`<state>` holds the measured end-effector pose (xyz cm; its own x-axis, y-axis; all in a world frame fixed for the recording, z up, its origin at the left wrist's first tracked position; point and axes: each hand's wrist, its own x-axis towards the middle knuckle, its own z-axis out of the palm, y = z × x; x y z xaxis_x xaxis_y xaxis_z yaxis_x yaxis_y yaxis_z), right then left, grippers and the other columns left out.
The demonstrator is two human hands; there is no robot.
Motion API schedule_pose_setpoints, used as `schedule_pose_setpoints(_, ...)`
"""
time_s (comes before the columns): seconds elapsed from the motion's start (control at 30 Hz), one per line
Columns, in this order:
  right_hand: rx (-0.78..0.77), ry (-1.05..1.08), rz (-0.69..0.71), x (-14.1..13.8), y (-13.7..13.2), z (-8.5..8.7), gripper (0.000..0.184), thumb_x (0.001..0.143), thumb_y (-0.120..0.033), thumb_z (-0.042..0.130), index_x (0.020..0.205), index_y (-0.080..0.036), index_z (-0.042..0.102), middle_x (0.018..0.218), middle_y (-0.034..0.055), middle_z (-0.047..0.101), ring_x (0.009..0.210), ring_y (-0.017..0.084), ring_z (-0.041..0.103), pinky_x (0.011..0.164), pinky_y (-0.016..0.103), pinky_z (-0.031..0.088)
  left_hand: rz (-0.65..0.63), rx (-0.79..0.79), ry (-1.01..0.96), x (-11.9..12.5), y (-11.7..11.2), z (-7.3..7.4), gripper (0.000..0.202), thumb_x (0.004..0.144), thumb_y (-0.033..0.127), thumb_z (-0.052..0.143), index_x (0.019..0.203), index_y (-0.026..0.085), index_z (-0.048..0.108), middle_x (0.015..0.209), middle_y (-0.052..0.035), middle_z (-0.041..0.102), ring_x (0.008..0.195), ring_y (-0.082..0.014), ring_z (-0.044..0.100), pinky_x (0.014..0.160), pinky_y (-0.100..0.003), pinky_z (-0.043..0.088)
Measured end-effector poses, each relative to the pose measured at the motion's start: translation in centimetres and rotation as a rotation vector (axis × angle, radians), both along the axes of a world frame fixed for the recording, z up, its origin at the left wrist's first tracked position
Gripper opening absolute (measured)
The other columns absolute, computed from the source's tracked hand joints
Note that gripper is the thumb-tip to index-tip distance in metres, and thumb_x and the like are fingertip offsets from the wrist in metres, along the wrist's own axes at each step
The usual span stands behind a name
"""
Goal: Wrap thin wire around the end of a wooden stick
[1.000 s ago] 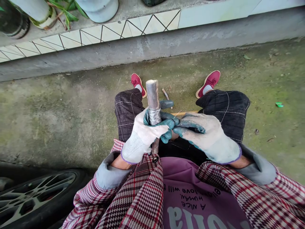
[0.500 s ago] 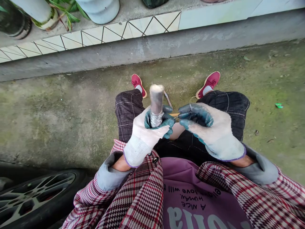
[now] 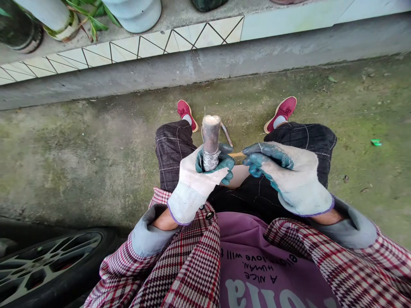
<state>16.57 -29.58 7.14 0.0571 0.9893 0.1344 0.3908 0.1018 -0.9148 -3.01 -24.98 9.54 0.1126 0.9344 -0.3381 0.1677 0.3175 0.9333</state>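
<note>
My left hand (image 3: 205, 171), in a white glove with blue-green coated fingers, is closed around a thick grey rod (image 3: 211, 130). The rod stands upright with its pale end facing up. Silvery wire (image 3: 210, 160) is wound in many turns around its lower visible part; the rest is hidden by the glove. To the right, my right hand (image 3: 278, 171), gloved alike, has its fingertips pinched together. A thin strand of wire shows across its fingers. A narrow yellowish strip (image 3: 236, 154) spans the gap between the hands; what it belongs to cannot be made out.
A slim grey stick (image 3: 226, 134) lies on the mossy concrete floor (image 3: 96, 149) between my red shoes. Ahead runs a raised ledge (image 3: 192, 36) with tiled edging and plant pots (image 3: 133, 15). A car wheel (image 3: 48, 261) is at lower left, a green scrap (image 3: 376, 142) at right.
My right hand has shifted slightly right and its fingers have drawn closer together. The left hand and the rod have barely moved.
</note>
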Motion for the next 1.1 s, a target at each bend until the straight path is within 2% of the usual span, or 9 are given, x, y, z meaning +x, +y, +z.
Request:
schedule_pose_setpoints(0.17,0.162,-0.376,0.117,-0.4,-0.1,0.5,0.020,0.099,-0.024,0.056,0.109,-0.024,0.073,0.103,0.0039,0.080,0.088,0.023,0.077,0.081,0.035,0.060,0.025,-0.092,-0.061,0.0,0.5,-0.8,0.026,0.062,0.029,0.082,0.080,0.014,0.072,0.068,-0.0019,0.073,0.052,-0.0134,0.066,0.049,-0.023,0.056)
schedule_pose_setpoints(0.37,0.293,-0.571,0.204,-0.9,0.0,0.9,0.020,0.103,-0.022,0.047,0.106,-0.021,0.067,0.093,0.0038,0.079,0.078,0.020,0.074,0.071,0.032,0.056,-0.029,-0.195,-0.131,0.0,0.3,-0.4,0.022,0.064,0.029,0.080,0.077,0.014,0.070,0.058,-0.0002,0.068,0.047,-0.0130,0.064,0.045,-0.022,0.054)
schedule_pose_setpoints(0.57,0.326,-0.595,0.283,-1.2,-0.1,1.0,0.027,0.106,-0.025,0.042,0.095,-0.019,0.066,0.085,0.0058,0.076,0.070,0.019,0.070,0.064,0.031,0.051,0.004,-0.205,-0.160,0.0,0.3,-0.1,0.018,0.066,0.028,0.076,0.077,0.014,0.069,0.057,0.0020,0.065,0.043,-0.0097,0.058,0.040,-0.019,0.048)
schedule_pose_setpoints(0.7,0.263,-0.554,0.322,-1.2,-0.4,0.8,0.024,0.106,-0.027,0.045,0.103,-0.019,0.067,0.096,0.0068,0.079,0.080,0.020,0.073,0.071,0.032,0.053,-0.021,-0.183,-0.132,0.0,0.2,0.0,0.017,0.065,0.026,0.074,0.077,0.015,0.070,0.058,0.0022,0.065,0.042,-0.0082,0.055,0.039,-0.019,0.046)
schedule_pose_setpoints(0.87,0.213,-0.566,0.330,-1.1,-0.7,0.7,0.025,0.105,-0.029,0.045,0.105,-0.021,0.069,0.099,0.0059,0.079,0.082,0.021,0.073,0.075,0.033,0.054,-0.048,-0.197,-0.090,-0.2,0.1,0.1,0.018,0.067,0.027,0.073,0.079,0.014,0.073,0.057,0.0021,0.065,0.043,-0.0084,0.055,0.041,-0.020,0.047)
schedule_pose_setpoints(1.1,0.292,-0.611,0.408,-1.3,-0.5,0.5,0.027,0.105,-0.025,0.044,0.102,-0.016,0.069,0.090,0.0088,0.078,0.071,0.021,0.070,0.065,0.033,0.051,-0.038,-0.176,-0.043,-0.1,0.4,0.1,0.014,0.063,0.024,0.075,0.073,0.014,0.072,0.063,0.0006,0.068,0.051,-0.0097,0.058,0.047,-0.021,0.049)
